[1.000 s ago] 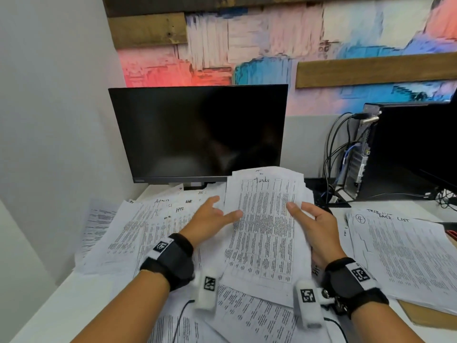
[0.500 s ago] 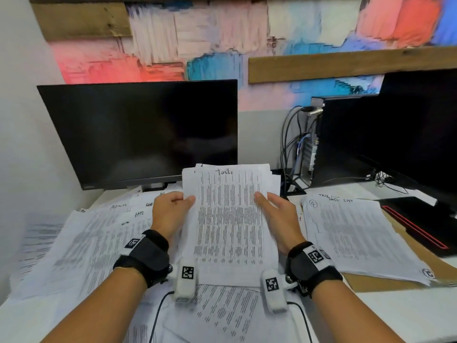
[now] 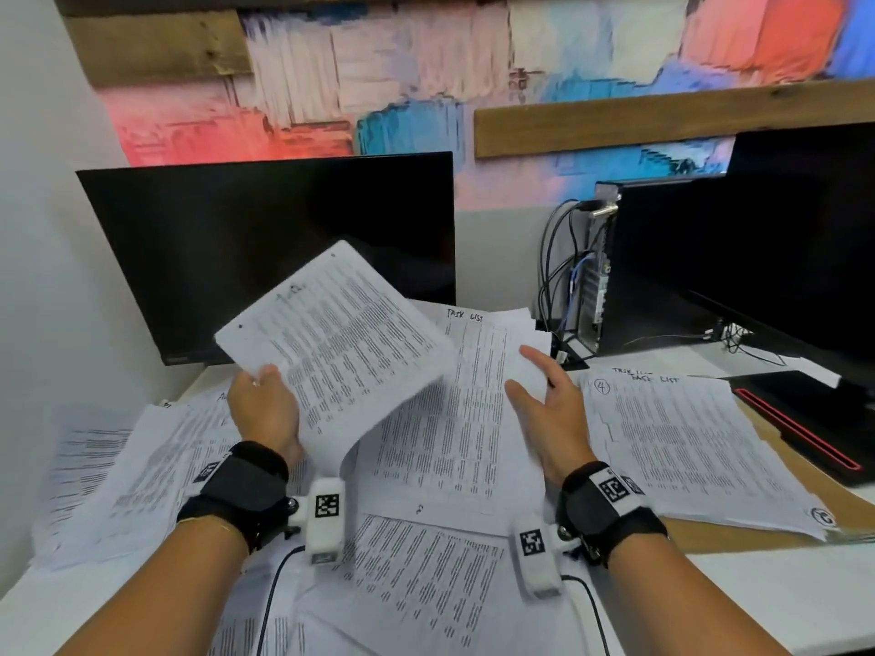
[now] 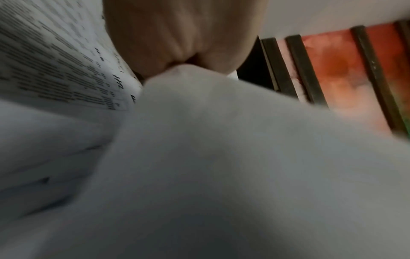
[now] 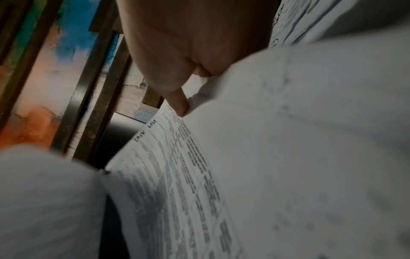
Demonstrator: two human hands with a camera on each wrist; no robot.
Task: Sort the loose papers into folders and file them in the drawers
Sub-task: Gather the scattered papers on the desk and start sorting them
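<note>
My left hand [image 3: 265,409] grips the lower left edge of a printed sheet [image 3: 331,338], raised off the desk and tilted to the left. In the left wrist view the palm [image 4: 177,35] shows above the blurred white sheet [image 4: 221,157]. My right hand [image 3: 544,400] is open, with straight fingers on the right edge of a sheet headed "Task List" [image 3: 454,419] that lies on the middle pile. In the right wrist view one fingertip [image 5: 179,106] touches that sheet [image 5: 177,166]. A pile marked 4 [image 3: 686,442] lies on a brown folder [image 3: 757,537] at the right.
More printed sheets [image 3: 142,466] are spread over the left and near part of the white desk. A dark monitor [image 3: 274,258] stands behind, a second one [image 3: 781,253] at the right, with a small computer and its cables [image 3: 592,286] between them. A black tray [image 3: 805,428] lies at the far right.
My left hand has lifted the top sheet from the middle pile and swung it up to the left. My right hand has let go of it and now rests open on the sheet beneath.
</note>
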